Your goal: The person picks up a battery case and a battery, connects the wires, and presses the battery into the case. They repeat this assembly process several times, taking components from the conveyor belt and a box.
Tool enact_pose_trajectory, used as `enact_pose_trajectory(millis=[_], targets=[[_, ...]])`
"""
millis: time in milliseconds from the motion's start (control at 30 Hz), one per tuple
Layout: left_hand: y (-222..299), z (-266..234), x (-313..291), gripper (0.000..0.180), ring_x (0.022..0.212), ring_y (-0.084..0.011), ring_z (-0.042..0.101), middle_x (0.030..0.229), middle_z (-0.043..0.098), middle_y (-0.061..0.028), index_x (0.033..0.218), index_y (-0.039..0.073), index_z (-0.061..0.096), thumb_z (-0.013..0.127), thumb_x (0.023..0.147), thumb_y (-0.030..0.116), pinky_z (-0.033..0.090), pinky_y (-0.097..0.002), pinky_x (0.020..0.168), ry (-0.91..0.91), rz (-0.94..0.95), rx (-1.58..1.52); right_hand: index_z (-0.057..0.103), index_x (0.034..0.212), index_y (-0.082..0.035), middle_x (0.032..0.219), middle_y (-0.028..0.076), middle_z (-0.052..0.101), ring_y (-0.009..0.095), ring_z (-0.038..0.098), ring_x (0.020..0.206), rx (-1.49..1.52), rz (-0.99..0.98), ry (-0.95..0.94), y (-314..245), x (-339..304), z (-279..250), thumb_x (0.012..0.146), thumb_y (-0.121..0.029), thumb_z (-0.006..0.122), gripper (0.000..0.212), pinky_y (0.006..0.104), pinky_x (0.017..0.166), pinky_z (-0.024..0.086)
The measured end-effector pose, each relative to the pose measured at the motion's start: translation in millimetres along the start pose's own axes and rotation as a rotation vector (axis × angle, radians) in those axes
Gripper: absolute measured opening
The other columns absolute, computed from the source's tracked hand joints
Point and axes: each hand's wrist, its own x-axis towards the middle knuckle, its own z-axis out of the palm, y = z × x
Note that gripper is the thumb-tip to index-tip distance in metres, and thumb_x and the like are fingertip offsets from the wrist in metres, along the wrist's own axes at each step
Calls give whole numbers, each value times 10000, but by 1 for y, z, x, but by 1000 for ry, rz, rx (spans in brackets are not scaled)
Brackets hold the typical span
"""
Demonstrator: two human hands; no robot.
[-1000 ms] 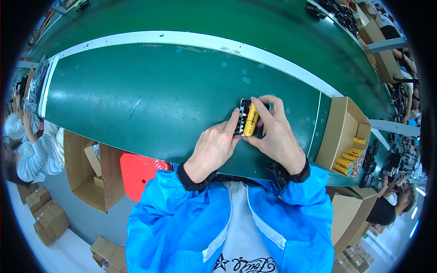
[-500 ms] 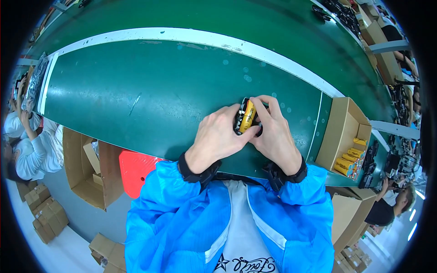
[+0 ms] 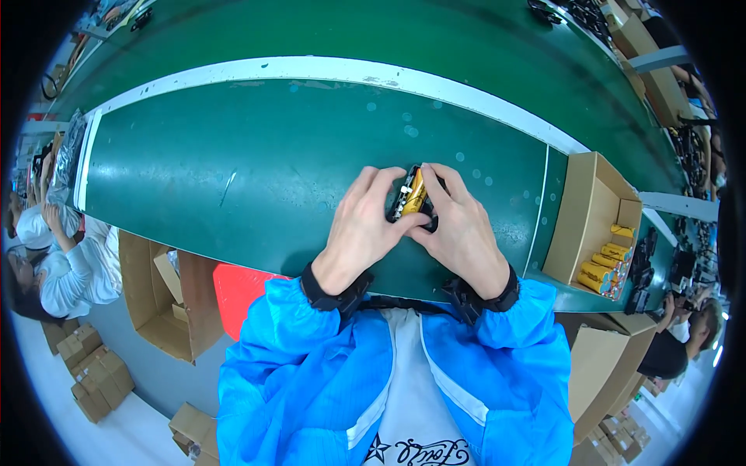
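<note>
Between my two hands, just over the green tabletop (image 3: 256,155), is a small black device housing (image 3: 397,208) with a yellow cylindrical battery (image 3: 416,193) lying in it. My left hand (image 3: 364,221) grips the housing's left side, thumb at its near end and fingers along the far left edge. From the right, my right hand (image 3: 458,225) closes on it, with fingers at the far end by the battery and the thumb at the near end. A small white part shows on the housing's left side. My fingers hide much of the housing's right side.
At the right end of the table stands an open cardboard box (image 3: 571,217) with several yellow batteries (image 3: 600,268) in it. A large open carton (image 3: 203,303) and a red stool (image 3: 237,291) are below the table's left edge. Another person (image 3: 66,268) sits at the far left.
The housing has turned and tilted in my hands, so more of its left side with the white part shows. My left fingers have shifted to its far edge. The whole view has moved slightly.
</note>
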Motion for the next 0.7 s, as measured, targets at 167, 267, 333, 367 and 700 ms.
enact_pose_trajectory(millis=[167,267,333,367,700], targets=[[-4,2,-3,194,662,-233,610,738,629,-75,947,47,724,787,764,61,505,-349,624,164,294,60,534,1318,19,1328,157,524,387,642,1025,13,1,17,0,1,0,665,-125,839,735,434,817,565],[-1,4,1,93,704,-253,623,769,637,-86,869,49,733,765,783,64,509,-365,622,165,182,127,528,1320,13,1327,159,521,393,636,1036,35,18,2,1,-1,-2,663,-129,851,746,434,821,561],[2,5,4,44,725,-263,630,785,642,-91,830,50,737,753,793,66,512,-373,621,160,138,160,525,1322,10,1332,162,518,392,634,1042,62,10,18,2,-2,-2,663,-125,852,749,434,827,560],[2,5,6,89,729,-261,634,796,648,-99,876,42,732,756,796,74,515,-373,625,115,102,134,522,1325,8,1336,164,515,391,633,1047,85,2,26,3,-3,-3,662,-121,853,751,433,834,558],[20,15,12,605,875,-395,670,961,669,-239,1202,-51,587,846,724,214,549,-422,763,-137,-6,222,603,1223,-19,1189,160,618,338,659,982,243,-137,392,57,-59,-76,753,-61,782,505,402,808,555]])
